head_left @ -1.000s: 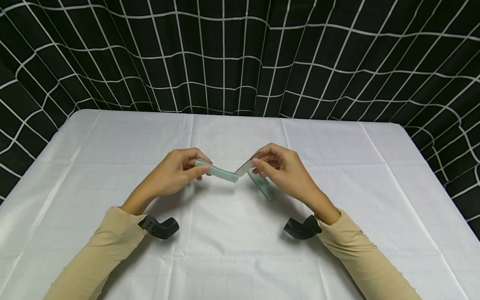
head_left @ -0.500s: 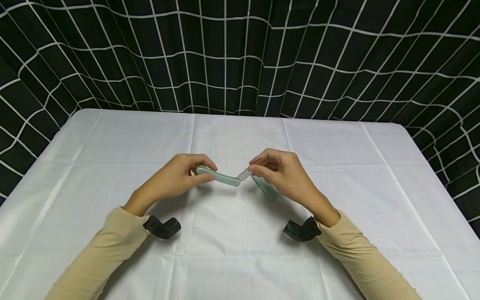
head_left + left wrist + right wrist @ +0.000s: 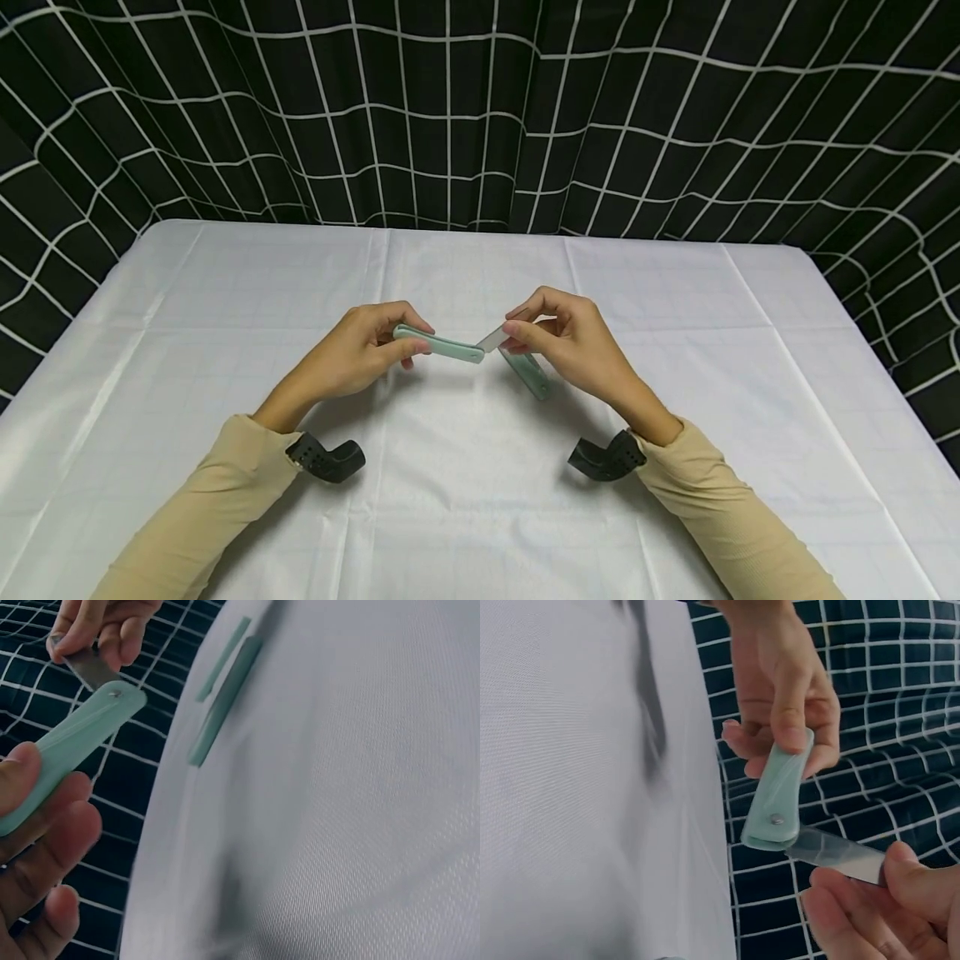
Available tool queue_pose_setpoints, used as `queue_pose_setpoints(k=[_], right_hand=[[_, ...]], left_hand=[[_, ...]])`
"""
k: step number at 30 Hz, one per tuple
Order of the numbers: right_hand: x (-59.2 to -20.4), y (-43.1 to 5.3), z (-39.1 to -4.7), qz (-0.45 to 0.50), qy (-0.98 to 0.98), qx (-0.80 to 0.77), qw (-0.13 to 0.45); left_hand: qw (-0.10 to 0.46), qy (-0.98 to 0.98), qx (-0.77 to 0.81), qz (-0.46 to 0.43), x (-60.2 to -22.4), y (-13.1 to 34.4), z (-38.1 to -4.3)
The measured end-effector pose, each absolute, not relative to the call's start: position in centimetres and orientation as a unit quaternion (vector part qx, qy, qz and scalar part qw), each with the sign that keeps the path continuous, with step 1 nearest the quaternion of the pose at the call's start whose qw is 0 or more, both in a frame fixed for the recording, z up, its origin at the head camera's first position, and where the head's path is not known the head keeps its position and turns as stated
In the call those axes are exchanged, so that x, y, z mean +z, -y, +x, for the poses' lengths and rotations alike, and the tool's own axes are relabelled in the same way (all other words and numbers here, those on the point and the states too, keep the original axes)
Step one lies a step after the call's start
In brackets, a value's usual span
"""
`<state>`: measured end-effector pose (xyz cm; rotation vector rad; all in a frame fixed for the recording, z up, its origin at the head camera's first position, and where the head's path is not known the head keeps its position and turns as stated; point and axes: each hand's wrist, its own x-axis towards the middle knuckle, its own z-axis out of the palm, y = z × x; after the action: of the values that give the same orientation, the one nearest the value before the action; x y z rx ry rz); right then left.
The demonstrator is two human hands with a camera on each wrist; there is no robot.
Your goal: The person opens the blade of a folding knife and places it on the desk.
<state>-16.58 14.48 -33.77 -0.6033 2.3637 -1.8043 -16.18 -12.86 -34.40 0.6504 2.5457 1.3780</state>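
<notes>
My left hand (image 3: 348, 350) holds a folding knife by its pale green handle (image 3: 448, 347), thumb on the near side. The knife's flat metal blade (image 3: 492, 339) is swung out at an angle from the handle's right end. Thumb and fingers of my right hand (image 3: 573, 340) pinch the blade's far end, covering its tip. A metal pivot pin (image 3: 778, 820) shows on the handle in the right wrist view. Below my right hand, a second pale green piece (image 3: 528, 375) lies on the table; the left wrist view shows it as two parallel green strips (image 3: 226, 701).
White cloth with fold creases covers the table (image 3: 465, 517). A black curtain with a white grid (image 3: 480, 108) hangs behind and at both sides. A black wrist mount sits at each cuff, the left one (image 3: 326, 457) and the right one (image 3: 607, 457).
Both hands dip a little with the knife, then rise again. The blade lies flatter than a second ago, and the handle has shifted slightly right. The green piece on the table stays put.
</notes>
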Motion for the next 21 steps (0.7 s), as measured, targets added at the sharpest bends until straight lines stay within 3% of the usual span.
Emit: queue_pose_setpoints(k=[21], right_hand=[[-34.0, -15.2, -17.4, -0.147, -0.605, -0.780, 0.060]], left_hand=[[-0.004, -0.775, 0.604, 0.187, -34.3, 11.8, -16.0]])
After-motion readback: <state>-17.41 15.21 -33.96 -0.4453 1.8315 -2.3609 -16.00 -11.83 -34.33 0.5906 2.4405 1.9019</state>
